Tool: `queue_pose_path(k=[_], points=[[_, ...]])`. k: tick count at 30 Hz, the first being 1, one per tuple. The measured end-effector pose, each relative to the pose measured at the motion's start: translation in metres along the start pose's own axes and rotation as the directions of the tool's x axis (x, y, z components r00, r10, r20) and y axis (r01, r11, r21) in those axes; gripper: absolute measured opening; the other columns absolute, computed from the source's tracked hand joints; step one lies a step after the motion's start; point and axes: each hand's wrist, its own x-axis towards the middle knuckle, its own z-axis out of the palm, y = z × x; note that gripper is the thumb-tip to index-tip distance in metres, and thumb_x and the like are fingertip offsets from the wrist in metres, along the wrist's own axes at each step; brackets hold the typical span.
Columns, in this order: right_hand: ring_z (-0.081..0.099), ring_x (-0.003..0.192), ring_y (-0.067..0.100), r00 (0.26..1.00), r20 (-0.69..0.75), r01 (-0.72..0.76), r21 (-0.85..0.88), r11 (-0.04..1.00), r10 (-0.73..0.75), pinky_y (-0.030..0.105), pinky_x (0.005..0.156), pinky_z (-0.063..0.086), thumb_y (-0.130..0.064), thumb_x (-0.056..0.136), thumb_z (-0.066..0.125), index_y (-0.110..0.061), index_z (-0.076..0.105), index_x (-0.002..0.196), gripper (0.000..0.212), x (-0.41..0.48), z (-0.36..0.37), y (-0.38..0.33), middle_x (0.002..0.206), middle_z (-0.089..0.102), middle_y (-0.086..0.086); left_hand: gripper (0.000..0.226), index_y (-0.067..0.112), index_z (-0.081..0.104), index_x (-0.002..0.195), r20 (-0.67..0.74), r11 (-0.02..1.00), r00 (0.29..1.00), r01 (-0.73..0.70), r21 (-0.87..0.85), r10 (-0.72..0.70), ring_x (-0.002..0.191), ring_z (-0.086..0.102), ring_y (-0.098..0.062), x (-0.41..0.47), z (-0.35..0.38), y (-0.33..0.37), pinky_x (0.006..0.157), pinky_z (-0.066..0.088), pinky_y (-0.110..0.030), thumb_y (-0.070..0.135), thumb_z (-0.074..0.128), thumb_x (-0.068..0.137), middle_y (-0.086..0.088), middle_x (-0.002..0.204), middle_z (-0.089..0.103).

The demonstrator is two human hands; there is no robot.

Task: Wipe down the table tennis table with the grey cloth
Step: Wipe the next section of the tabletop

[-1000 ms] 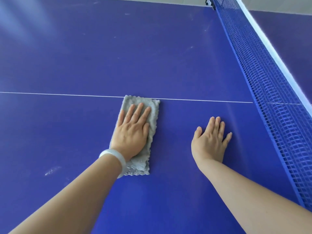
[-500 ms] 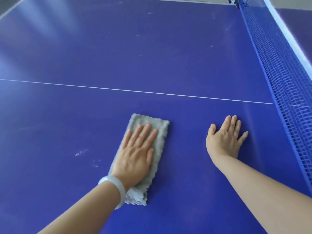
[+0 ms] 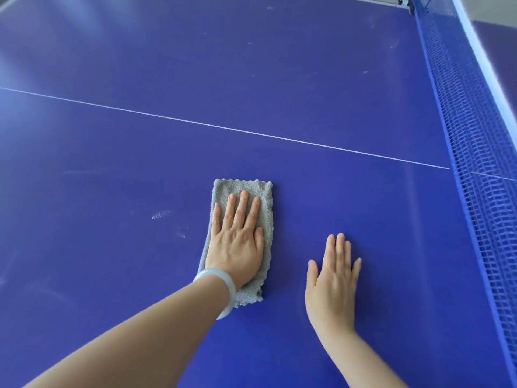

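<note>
A folded grey cloth (image 3: 260, 191) lies flat on the blue table tennis table (image 3: 112, 261), below its white centre line. My left hand (image 3: 236, 242) presses on the cloth with straight fingers and covers most of its middle; a pale bangle circles that wrist. To the right, my right hand (image 3: 334, 278) rests flat on the bare table surface, fingers straight, apart from the cloth.
The blue net (image 3: 475, 152) with a white top band runs along the right side, its post (image 3: 405, 1) at the far corner. White smudges (image 3: 161, 214) mark the surface left of the cloth. A white centre line (image 3: 195, 124) crosses the table.
The cloth and my left hand have slid toward me, away from the white line they touched a second ago. My right hand has pulled back too and its fingers have drawn closer together.
</note>
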Motion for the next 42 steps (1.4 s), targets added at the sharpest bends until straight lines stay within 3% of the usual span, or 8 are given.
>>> queue_pose_path(k=[9, 16, 20, 23, 27, 31, 38, 42], points=[[-0.002, 0.154, 0.02, 0.998, 0.034, -0.052, -0.128, 0.99, 0.057, 0.046, 0.124, -0.003, -0.029, 0.104, 0.025, -0.011, 0.005, 0.159, 0.062, -0.015, 0.01, -0.008, 0.167, 0.0, 0.005, 0.06, 0.027, 0.001, 0.159, 0.003, 0.999, 1.0, -0.029, -0.038, 0.029, 0.152, -0.012, -0.02, -0.014, 0.0, 0.004, 0.123, -0.01, -0.044, 0.036, 0.017, 0.102, 0.003, 0.167, -0.005], [0.001, 0.154, 0.02, 0.999, 0.014, -0.045, -0.088, 0.995, 0.046, 0.045, 0.124, -0.003, -0.027, 0.104, 0.028, -0.01, 0.009, 0.159, 0.06, -0.015, 0.012, -0.006, 0.167, 0.004, 0.005, 0.057, 0.032, 0.005, 0.159, 0.106, 0.871, 0.868, -0.49, 0.028, 0.485, 0.153, -0.005, -0.016, -0.103, -0.003, -0.029, 0.124, -0.003, -0.042, 0.039, 0.02, 0.104, 0.006, 0.167, 0.003], [0.002, 0.154, 0.021, 0.999, 0.0, -0.042, -0.094, 0.995, 0.042, 0.046, 0.124, -0.003, -0.028, 0.103, 0.025, -0.01, 0.01, 0.158, 0.061, -0.014, 0.013, -0.005, 0.167, 0.005, 0.006, 0.057, 0.031, 0.006, 0.159, 0.022, 0.988, 0.991, -0.131, 0.081, 0.129, 0.153, -0.004, -0.017, -0.074, -0.018, -0.071, 0.124, -0.004, -0.041, 0.036, 0.019, 0.104, 0.005, 0.167, 0.003], [0.002, 0.154, 0.021, 0.999, -0.002, -0.044, -0.091, 0.995, 0.044, 0.046, 0.124, -0.003, -0.028, 0.103, 0.026, -0.01, 0.01, 0.158, 0.06, -0.014, 0.014, -0.006, 0.167, 0.005, 0.006, 0.06, 0.024, 0.006, 0.159, -0.044, 0.992, 0.991, 0.129, -0.014, -0.129, 0.153, -0.006, -0.022, -0.091, -0.006, -0.031, 0.123, -0.008, -0.042, 0.033, 0.02, 0.102, 0.0, 0.167, 0.0], [0.002, 0.154, 0.021, 0.999, -0.007, -0.037, -0.071, 0.997, 0.037, 0.046, 0.124, -0.003, -0.026, 0.104, 0.029, -0.009, 0.012, 0.158, 0.059, -0.013, 0.014, -0.005, 0.167, 0.006, 0.007, 0.06, 0.017, 0.017, 0.158, -0.037, 0.987, 0.987, -0.159, -0.033, 0.158, 0.153, 0.003, -0.026, -0.174, 0.019, 0.036, 0.123, 0.003, -0.048, 0.032, 0.027, 0.101, -0.005, 0.166, 0.011], [0.002, 0.154, 0.021, 1.0, -0.011, -0.029, -0.06, 0.998, 0.028, 0.047, 0.124, -0.003, -0.026, 0.104, 0.029, -0.009, 0.011, 0.158, 0.059, -0.013, 0.014, -0.004, 0.167, 0.005, 0.007, 0.058, 0.026, 0.009, 0.159, 0.03, 0.933, 0.933, -0.359, 0.021, 0.359, 0.153, -0.003, -0.017, -0.184, 0.006, -0.009, 0.124, 0.001, -0.043, 0.035, 0.023, 0.104, 0.003, 0.167, 0.004], [0.002, 0.154, 0.022, 1.0, -0.013, -0.024, -0.051, 0.998, 0.024, 0.048, 0.124, -0.003, -0.026, 0.104, 0.027, -0.009, 0.01, 0.158, 0.059, -0.013, 0.015, -0.005, 0.167, 0.004, 0.008, 0.061, 0.023, 0.005, 0.159, -0.059, 0.973, 0.971, 0.232, 0.0, -0.231, 0.153, -0.007, -0.02, -0.141, -0.012, -0.056, 0.124, -0.006, -0.041, 0.033, 0.019, 0.101, 0.0, 0.167, 0.0], [0.001, 0.154, 0.021, 1.0, -0.006, -0.018, -0.033, 0.999, 0.017, 0.048, 0.124, -0.004, -0.025, 0.104, 0.027, -0.008, 0.01, 0.158, 0.059, -0.012, 0.013, -0.005, 0.167, 0.004, 0.008, 0.062, 0.018, 0.015, 0.159, -0.023, 0.998, 0.999, -0.024, -0.054, 0.023, 0.154, -0.001, -0.024, -0.221, 0.015, 0.027, 0.124, 0.002, -0.047, 0.032, 0.027, 0.099, -0.004, 0.167, 0.007]])
